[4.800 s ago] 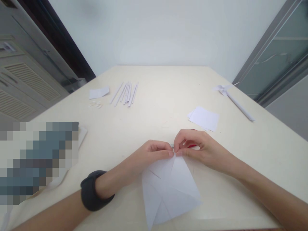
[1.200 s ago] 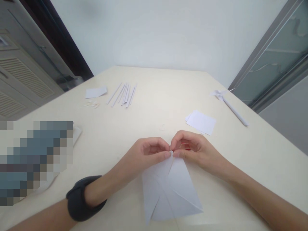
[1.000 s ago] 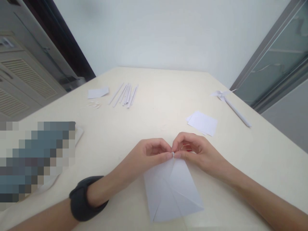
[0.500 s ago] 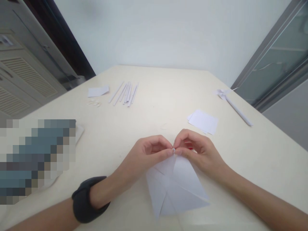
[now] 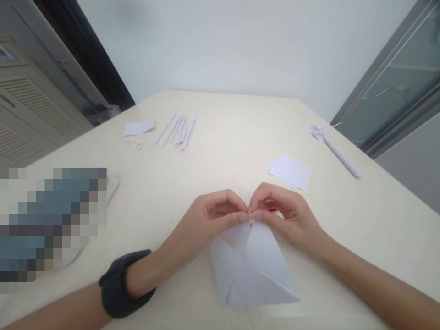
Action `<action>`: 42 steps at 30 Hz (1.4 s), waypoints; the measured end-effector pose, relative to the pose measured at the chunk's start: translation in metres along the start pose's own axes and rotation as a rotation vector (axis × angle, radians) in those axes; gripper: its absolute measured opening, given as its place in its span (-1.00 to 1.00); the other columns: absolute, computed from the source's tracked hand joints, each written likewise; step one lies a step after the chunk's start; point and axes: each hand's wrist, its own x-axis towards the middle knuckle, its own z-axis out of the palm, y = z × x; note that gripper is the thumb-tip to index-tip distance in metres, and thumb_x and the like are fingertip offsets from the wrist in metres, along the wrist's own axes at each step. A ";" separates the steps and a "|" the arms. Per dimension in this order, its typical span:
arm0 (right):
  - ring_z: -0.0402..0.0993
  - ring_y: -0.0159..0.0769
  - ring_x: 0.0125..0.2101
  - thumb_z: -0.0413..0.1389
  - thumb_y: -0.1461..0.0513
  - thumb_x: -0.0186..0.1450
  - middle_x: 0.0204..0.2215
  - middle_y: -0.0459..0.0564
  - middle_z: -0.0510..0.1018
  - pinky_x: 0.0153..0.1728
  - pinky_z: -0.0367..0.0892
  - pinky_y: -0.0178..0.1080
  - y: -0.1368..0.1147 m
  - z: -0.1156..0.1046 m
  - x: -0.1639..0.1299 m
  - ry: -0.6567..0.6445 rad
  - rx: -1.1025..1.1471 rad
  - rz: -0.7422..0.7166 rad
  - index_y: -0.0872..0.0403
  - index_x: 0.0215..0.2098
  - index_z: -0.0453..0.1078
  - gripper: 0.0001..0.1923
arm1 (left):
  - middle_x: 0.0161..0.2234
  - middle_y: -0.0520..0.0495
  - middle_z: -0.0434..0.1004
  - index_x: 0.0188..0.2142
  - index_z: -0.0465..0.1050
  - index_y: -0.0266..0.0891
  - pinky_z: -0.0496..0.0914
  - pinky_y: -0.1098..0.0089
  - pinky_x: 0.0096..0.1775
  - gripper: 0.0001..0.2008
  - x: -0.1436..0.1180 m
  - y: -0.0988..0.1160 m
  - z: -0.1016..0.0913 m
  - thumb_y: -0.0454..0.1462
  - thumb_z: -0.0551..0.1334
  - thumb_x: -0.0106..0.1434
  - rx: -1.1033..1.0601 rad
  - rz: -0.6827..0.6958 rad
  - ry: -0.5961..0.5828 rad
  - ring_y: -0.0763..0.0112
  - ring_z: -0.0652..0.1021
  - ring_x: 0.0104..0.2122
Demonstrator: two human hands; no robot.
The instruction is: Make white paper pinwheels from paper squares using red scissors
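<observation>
A square white paper sheet (image 5: 258, 279) with slits running in from its corners lies on the table below my hands. Over its far corner, my left hand (image 5: 220, 213) and my right hand (image 5: 280, 213) meet fingertip to fingertip, each closed in a pinch. Between the tips shows a tiny whitish bit (image 5: 250, 217), too small to name; I cannot tell whether it is part of the sheet. Something red (image 5: 272, 210) is partly visible behind my right fingers, mostly hidden.
Beyond my right hand lie white paper squares (image 5: 290, 172). A paper pinwheel (image 5: 338, 153) on a rolled stick rests near the right edge. Several rolled paper sticks (image 5: 177, 132), a folded paper (image 5: 139, 127) and small pale bits (image 5: 135, 144) are far left. A pixelated object (image 5: 44, 220) sits left.
The hands stay pinched together in nearly the same place. A little more of the whitish bit shows below the fingertips, and the view has shifted slightly.
</observation>
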 end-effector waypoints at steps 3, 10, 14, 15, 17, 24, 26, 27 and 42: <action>0.37 -0.43 -0.42 0.10 0.29 0.25 -0.46 -0.13 0.45 -0.41 0.25 -0.34 -0.001 -0.002 0.001 -0.027 0.053 0.041 0.05 -0.39 0.36 -0.95 | -0.46 0.08 0.46 -0.45 0.42 -0.25 0.30 0.51 -0.34 -0.91 -0.001 0.001 0.001 -0.27 0.28 0.14 0.008 0.010 -0.003 0.50 0.45 -0.40; 0.38 -0.43 -0.42 0.10 0.26 0.26 -0.50 -0.14 0.42 -0.41 0.23 -0.34 0.001 0.000 0.003 -0.048 0.148 0.086 0.07 -0.41 0.35 -0.92 | -0.42 0.00 0.48 -0.43 0.42 -0.26 0.34 0.43 -0.33 -0.88 0.000 -0.001 -0.001 -0.24 0.27 0.14 0.082 0.050 0.011 0.40 0.48 -0.37; 0.37 -0.44 -0.42 0.09 0.27 0.27 -0.48 -0.14 0.42 -0.41 0.21 -0.35 0.000 0.000 0.003 -0.058 0.133 0.080 0.08 -0.41 0.35 -0.92 | -0.44 0.03 0.48 -0.43 0.42 -0.25 0.32 0.46 -0.33 -0.89 0.000 -0.003 -0.001 -0.25 0.27 0.15 0.056 0.028 -0.017 0.45 0.47 -0.38; 0.37 -0.44 -0.41 0.09 0.28 0.27 -0.47 -0.13 0.42 -0.40 0.20 -0.35 0.000 0.000 0.003 -0.060 0.124 0.075 0.08 -0.40 0.35 -0.92 | -0.45 0.05 0.47 -0.43 0.42 -0.25 0.31 0.48 -0.34 -0.89 0.000 -0.003 -0.001 -0.25 0.27 0.15 0.053 0.027 -0.017 0.47 0.47 -0.39; 0.36 -0.43 -0.40 0.08 0.29 0.26 -0.46 -0.13 0.42 -0.40 0.19 -0.34 -0.001 -0.001 0.003 -0.062 0.107 0.065 0.07 -0.40 0.34 -0.93 | -0.44 0.06 0.47 -0.43 0.42 -0.26 0.31 0.50 -0.34 -0.90 -0.001 -0.001 -0.001 -0.26 0.28 0.14 0.069 0.038 -0.014 0.49 0.46 -0.38; 0.34 -0.41 -0.43 0.04 0.32 0.26 -0.48 -0.13 0.42 -0.43 0.20 -0.33 0.000 0.000 0.003 -0.026 -0.118 0.034 0.06 -0.41 0.30 -0.91 | -0.36 -0.03 0.52 -0.39 0.45 -0.25 0.37 0.34 -0.19 -0.88 -0.001 0.009 -0.001 -0.23 0.25 0.15 0.280 0.072 0.008 0.32 0.51 -0.27; 0.35 -0.40 -0.42 0.05 0.33 0.25 -0.47 -0.12 0.43 -0.43 0.22 -0.33 0.000 0.000 0.002 -0.009 -0.191 0.031 0.06 -0.40 0.32 -0.92 | -0.33 -0.04 0.53 -0.38 0.45 -0.24 0.35 0.32 -0.13 -0.88 -0.001 0.008 -0.001 -0.22 0.25 0.14 0.347 0.104 0.034 0.30 0.50 -0.23; 0.35 -0.40 -0.43 0.06 0.33 0.25 -0.47 -0.13 0.44 -0.43 0.22 -0.32 0.000 0.000 0.002 -0.003 -0.204 0.035 0.05 -0.40 0.32 -0.92 | -0.33 -0.03 0.53 -0.38 0.45 -0.23 0.35 0.33 -0.13 -0.87 -0.002 0.007 -0.001 -0.21 0.25 0.15 0.359 0.112 0.035 0.31 0.50 -0.23; 0.35 -0.45 -0.45 0.11 0.27 0.24 -0.49 -0.16 0.44 -0.45 0.22 -0.36 -0.003 -0.001 0.003 0.025 -0.060 0.113 0.07 -0.41 0.33 -0.93 | -0.43 0.03 0.49 -0.44 0.44 -0.24 0.31 0.45 -0.28 -0.88 0.000 0.001 -0.005 -0.23 0.25 0.17 0.232 0.109 0.055 0.43 0.47 -0.36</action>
